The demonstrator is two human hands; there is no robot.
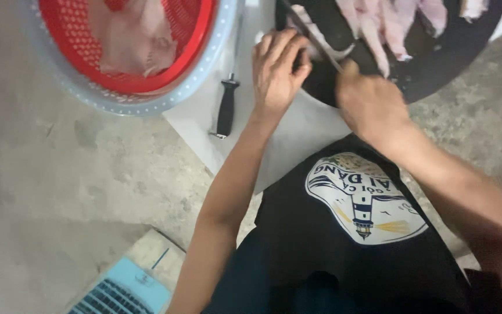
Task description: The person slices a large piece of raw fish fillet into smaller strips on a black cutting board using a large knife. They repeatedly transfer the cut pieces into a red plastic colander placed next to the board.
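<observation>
My right hand (pixel 370 102) grips the handle of a knife (pixel 312 36) whose thin blade runs up and left across a dark round cutting board (pixel 454 52). My left hand (pixel 279 67) presses down on a pale piece of raw meat (pixel 321 49) at the board's near edge, fingers curled over it, right beside the blade. Several more pale pink strips of meat (pixel 387 23) lie further back on the board.
A red mesh basket (pixel 146 75) holding pale meat sits inside a light blue basin (pixel 117 102) at the upper left. A black-handled sharpening steel (pixel 226 107) lies on a white sheet (pixel 297 134). Bare concrete floor surrounds everything. A blue and white object (pixel 126 288) lies at the lower left.
</observation>
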